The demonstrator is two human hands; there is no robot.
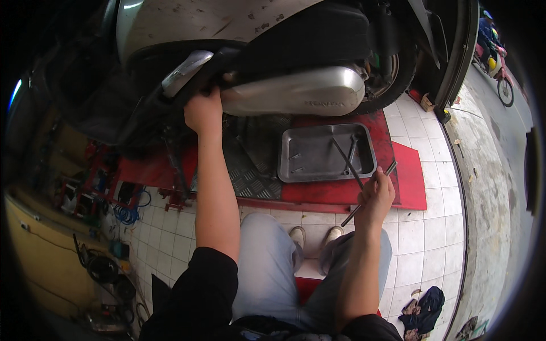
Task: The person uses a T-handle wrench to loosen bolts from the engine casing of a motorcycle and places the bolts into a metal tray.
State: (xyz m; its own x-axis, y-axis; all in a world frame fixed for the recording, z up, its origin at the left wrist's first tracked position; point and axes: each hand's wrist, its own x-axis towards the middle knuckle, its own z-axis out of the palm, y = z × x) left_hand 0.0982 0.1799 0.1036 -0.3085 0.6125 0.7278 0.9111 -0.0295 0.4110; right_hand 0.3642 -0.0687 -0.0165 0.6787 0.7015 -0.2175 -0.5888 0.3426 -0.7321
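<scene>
My right hand (376, 199) is closed around a T-handle wrench (348, 161), its long shaft slanting up over the tray's near side. Beneath that shaft, a shallow metal tray (280, 153) holds another steel hand tool (351, 149) and a few small bolts (295, 156). My left hand (203, 112) reaches up into the side of a scooter (199, 25), between a chrome-coloured part (185, 73) and the front end of the silver engine-side cover (293, 92). Its fingertips go into dark shadow, so what they touch is hidden.
The tray rests on a red platform (406, 173) with a dark tread plate (264, 184). A coiled blue hose (128, 213) and clutter lie at left. Dark cloth (424, 310) lies on the tiles at lower right. Outside, a person rides a motorbike (500, 68) on the street.
</scene>
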